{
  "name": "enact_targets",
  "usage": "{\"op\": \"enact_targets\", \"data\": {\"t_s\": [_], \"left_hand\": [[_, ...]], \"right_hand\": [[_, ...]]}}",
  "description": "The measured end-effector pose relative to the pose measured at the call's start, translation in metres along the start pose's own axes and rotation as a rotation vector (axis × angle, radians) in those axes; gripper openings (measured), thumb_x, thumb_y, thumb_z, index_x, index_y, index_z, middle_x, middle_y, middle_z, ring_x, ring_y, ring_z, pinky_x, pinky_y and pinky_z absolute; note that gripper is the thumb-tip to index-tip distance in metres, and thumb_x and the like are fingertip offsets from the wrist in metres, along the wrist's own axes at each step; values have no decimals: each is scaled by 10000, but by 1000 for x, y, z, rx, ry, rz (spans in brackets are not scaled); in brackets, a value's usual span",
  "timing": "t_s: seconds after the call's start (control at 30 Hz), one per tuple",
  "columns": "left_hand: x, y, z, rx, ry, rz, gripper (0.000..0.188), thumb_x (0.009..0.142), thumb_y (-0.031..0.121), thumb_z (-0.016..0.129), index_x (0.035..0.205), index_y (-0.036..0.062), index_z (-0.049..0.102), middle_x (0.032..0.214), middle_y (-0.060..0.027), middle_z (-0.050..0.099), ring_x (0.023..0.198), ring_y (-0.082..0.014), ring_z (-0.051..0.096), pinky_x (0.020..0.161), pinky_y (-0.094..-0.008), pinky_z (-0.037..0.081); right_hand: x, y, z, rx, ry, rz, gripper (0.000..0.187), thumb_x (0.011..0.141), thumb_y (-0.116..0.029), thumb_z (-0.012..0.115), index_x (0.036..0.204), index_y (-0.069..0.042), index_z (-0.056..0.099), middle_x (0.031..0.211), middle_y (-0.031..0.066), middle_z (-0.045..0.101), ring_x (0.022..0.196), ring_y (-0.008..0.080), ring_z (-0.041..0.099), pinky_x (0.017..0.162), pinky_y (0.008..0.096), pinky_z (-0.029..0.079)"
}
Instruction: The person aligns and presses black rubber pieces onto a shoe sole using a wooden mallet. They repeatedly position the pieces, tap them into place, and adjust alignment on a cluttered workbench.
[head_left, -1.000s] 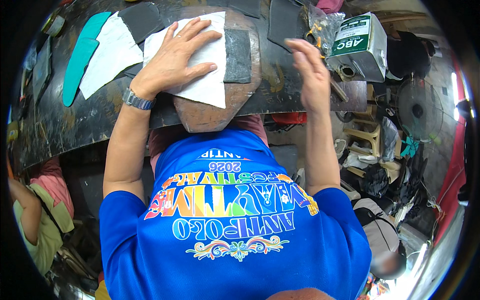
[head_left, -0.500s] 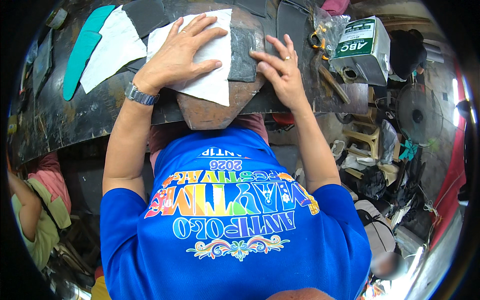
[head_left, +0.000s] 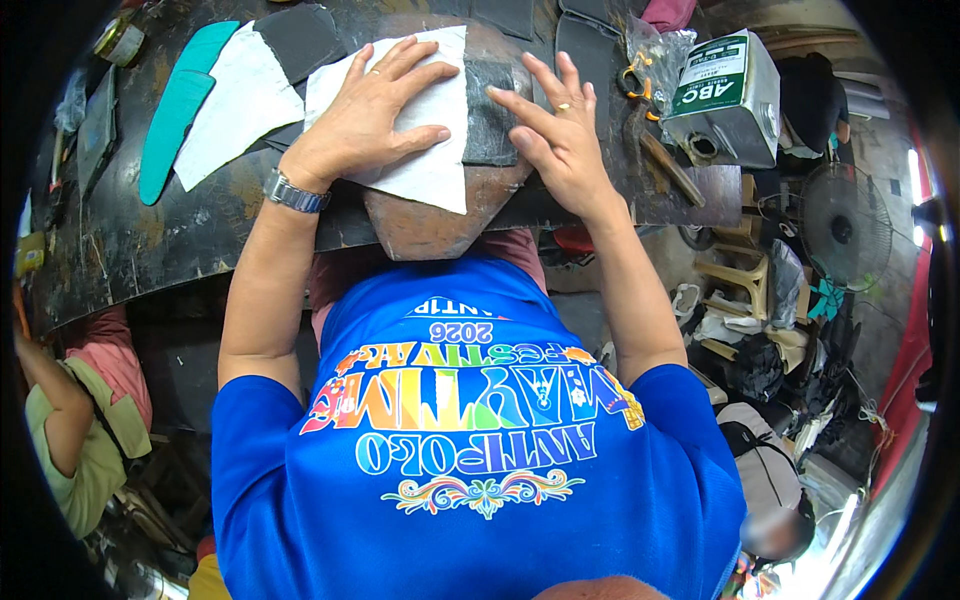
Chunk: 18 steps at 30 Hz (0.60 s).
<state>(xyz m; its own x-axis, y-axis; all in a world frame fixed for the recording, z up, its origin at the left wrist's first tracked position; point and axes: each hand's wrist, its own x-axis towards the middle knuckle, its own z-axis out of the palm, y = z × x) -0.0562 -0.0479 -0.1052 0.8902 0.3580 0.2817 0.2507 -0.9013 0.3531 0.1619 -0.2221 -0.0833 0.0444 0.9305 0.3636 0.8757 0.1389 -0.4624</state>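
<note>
My left hand [head_left: 375, 125] lies flat with fingers spread on a white sheet [head_left: 440, 180]. That sheet rests on a worn brown board [head_left: 425, 225], overlapping or meeting a black rectangular piece [head_left: 488, 130] along the piece's left side; which, I cannot tell. Over the right edge of the black piece is my right hand [head_left: 560, 130], fingers apart and holding nothing. Its index fingertip is at the piece's surface; whether it presses there is unclear. What lies beneath my left palm is hidden.
Left of the board lie a teal piece [head_left: 172, 130], another white sheet [head_left: 235, 110] and a dark grey piece [head_left: 300, 42]. To the right are orange-handled scissors [head_left: 632, 85], a wooden stick [head_left: 672, 170] and a metal can [head_left: 735, 100]. A person [head_left: 75, 420] sits at lower left.
My right index fingertip has moved left and up over the black piece. My left hand stays on the white sheet. The whole view has shifted slightly.
</note>
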Motion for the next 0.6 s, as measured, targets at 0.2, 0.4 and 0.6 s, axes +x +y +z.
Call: {"op": "enact_targets", "data": {"t_s": [0.2,0.4,0.6], "left_hand": [[1,1,-1,-10,1,-13,722,873,496,700,1503,224,475,1616,-138,357,1522,-329,267,1246,-572,116],[1,2,0,-4,-9,-32,745,855,514,705,1499,216,478,1609,-145,366,1525,-322,261,1247,-564,119],[0,1,2,-20,13,-26,771,846,518,700,1500,179,469,1604,-148,373,1525,-315,266,1245,-564,117]], "right_hand": [[6,-1,9,-416,-210,0,593,991,-606,461,1511,-322,483,1652,79,301,1556,350,122,1195,678,21],[-19,-5,-17,-291,-264,-114,516,973,-575,512,1417,-326,601,1644,53,326,1553,349,140,1215,633,42],[-2,-7,-24,309,-36,-154,439,1047,-445,481,1185,-136,760,1380,146,591,1408,322,407,1183,504,245]]}}
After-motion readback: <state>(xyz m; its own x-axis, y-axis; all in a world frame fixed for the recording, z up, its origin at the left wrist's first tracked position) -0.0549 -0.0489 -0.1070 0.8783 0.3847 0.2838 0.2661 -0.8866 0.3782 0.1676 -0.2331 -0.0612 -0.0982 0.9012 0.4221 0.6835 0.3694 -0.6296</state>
